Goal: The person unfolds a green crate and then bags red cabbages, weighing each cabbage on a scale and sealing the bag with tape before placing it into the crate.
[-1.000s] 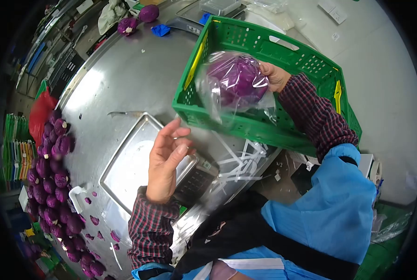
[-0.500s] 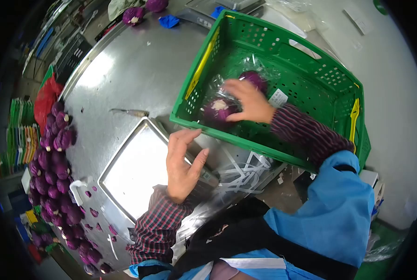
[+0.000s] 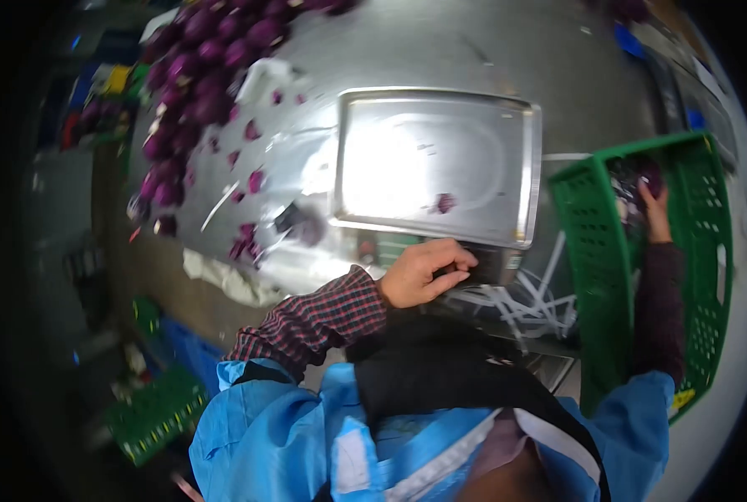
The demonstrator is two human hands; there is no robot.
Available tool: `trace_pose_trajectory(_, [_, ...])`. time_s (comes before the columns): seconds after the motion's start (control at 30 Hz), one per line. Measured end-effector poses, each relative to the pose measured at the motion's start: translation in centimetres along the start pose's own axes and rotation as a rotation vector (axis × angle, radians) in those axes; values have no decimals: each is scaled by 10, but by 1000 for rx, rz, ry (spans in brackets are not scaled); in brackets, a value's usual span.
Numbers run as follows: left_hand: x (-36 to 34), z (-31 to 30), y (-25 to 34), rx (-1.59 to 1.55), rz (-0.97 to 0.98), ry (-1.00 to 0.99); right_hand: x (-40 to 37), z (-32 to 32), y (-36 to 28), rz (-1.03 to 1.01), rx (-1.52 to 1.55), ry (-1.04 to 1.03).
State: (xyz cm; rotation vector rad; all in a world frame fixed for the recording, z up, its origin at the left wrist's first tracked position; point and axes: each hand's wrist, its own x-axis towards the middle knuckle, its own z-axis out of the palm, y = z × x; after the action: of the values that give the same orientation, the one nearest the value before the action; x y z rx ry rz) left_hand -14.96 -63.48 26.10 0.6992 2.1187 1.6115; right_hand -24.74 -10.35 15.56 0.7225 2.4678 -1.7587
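Observation:
My left hand (image 3: 424,272) is at the front panel (image 3: 495,261) of a scale, its fingers curled in toward the thumb with nothing visible in them. On the scale's steel pan (image 3: 353,159) lies a small scrap of purple leaf (image 3: 445,202). Inside the green crate (image 3: 595,251) on the right, my right hand (image 3: 656,217) grips a red cabbage (image 3: 649,174); its fingertips are partly hidden. Beside that cabbage is shiny clear plastic film (image 3: 626,191), somewhat blurred.
A heap of red cabbages (image 3: 210,75) covers the far left of the steel table (image 3: 407,50). Several leaf scraps (image 3: 252,130) lie near it. White strips (image 3: 537,305) tangle between scale and crate. Another green crate (image 3: 160,410) stands low at left.
The view has swung so that the scale is now in the middle and the crate at the right. My left hand's fingers have curled in by the scale panel. My right hand remains in the crate.

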Motion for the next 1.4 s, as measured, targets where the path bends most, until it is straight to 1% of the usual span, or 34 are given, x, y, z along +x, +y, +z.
trace_pose_trajectory(0.03, [-25,-12,-12,104,42,12,2,-3,-6,-37,-58,-22])
trace_pose_trajectory(0.07, [-50,-28,-21,128,-24,0,5,-15,-11,-22,-207,-75])
trace_pose_trajectory(0.1, [-74,-46,-39,204,-46,30,0,-23,-21,-188,-409,-13])
trace_pose_trajectory(0.13, [-96,-63,-60,277,-77,55,12,-46,-6,-126,-475,50])
trace_pose_trajectory(0.2, [-135,-99,-105,438,-278,193,11,-62,-28,-238,-618,218])
trace_pose_trajectory(0.27, [-151,-132,-127,716,-343,207,13,-73,-67,-141,-608,204])
trace_pose_trajectory(0.3, [-156,-144,-140,876,-306,199,9,-64,-86,-153,-615,202])
trace_pose_trajectory(0.33, [-160,-155,-153,1035,-266,188,-5,-42,-111,-257,-528,196])
trace_pose_trajectory(0.37, [-163,-166,-169,1014,-175,297,-24,-14,-136,-360,-440,191])
trace_pose_trajectory(0.4, [-161,-172,-168,1110,-220,386,-47,21,-160,-368,-449,200])
trace_pose_trajectory(0.47, [-166,-191,-194,849,-370,432,-109,111,-210,-665,-534,103])
trace_pose_trajectory(0.5, [-170,-201,-199,836,-362,429,-143,162,-231,-711,-497,38])
trace_pose_trajectory(0.57, [-177,-229,-196,544,-265,440,-208,261,-257,-787,-523,-108])
trace_pose_trajectory(0.63, [-183,-274,-192,644,-127,615,-262,355,-254,-713,-495,-436])
trace_pose_trajectory(0.67, [-188,-303,-189,712,-29,714,-273,405,-233,-1033,-572,-511])
trace_pose_trajectory(0.7, [-201,-335,-189,733,-171,746,-291,456,-221,-934,-425,-694])
trace_pose_trajectory(0.73, [-214,-364,-192,757,-313,779,-304,505,-209,-919,-377,-774])
trace_pose_trajectory(0.8, [-240,-404,-204,1287,-377,972,-311,597,-176,-1040,-489,-741])
trace_pose_trajectory(0.83, [-252,-415,-209,1178,-414,996,-307,624,-158,-1067,-493,-754])
trace_pose_trajectory(0.87, [-261,-424,-207,1104,-259,1004,-301,643,-141,-1051,-576,-782])
trace_pose_trajectory(0.9, [-268,-422,-195,904,-255,916,-294,657,-134,-1033,-657,-796])
trace_pose_trajectory(0.93, [-279,-410,-222,890,-106,940,-285,666,-133,-1062,-658,-789])
trace_pose_trajectory(0.97, [-284,-399,-213,409,-160,847,-277,668,-131,-924,-718,-859])
trace_pose_trajectory(1.0, [-286,-391,-182,307,-228,764,-272,669,-133,-773,-780,-925])
trace_pose_trajectory(1.03, [-290,-376,-188,261,-289,757,-266,669,-141,-784,-795,-925])
trace_pose_trajectory(1.07, [-294,-367,-178,205,-328,710,-259,668,-152,-567,-715,-979])
trace_pose_trajectory(1.1, [-298,-358,-178,223,-182,688,-254,669,-166,-349,-636,-1028])
trace_pose_trajectory(1.13, [-303,-351,-168,229,-131,638,-252,670,-177,-360,-663,-1043])
trace_pose_trajectory(1.17, [-309,-338,-172,342,40,624,-252,671,-187,-158,-508,-937])
trace_pose_trajectory(1.2, [-311,-333,-169,339,28,653,-254,674,-199,39,-346,-822])
trace_pose_trajectory(1.27, [-309,-333,-160,428,168,500,-260,680,-220,50,-331,-861])
trace_pose_trajectory(1.3, [-299,-336,-156,439,165,513,-261,679,-220,18,-305,-872])
trace_pose_trajectory(1.37, [-276,-343,-152,821,347,529,-273,679,-236,60,-261,-886])
trace_pose_trajectory(1.4, [-272,-346,-160,806,347,525,-281,682,-242,73,-267,-880])
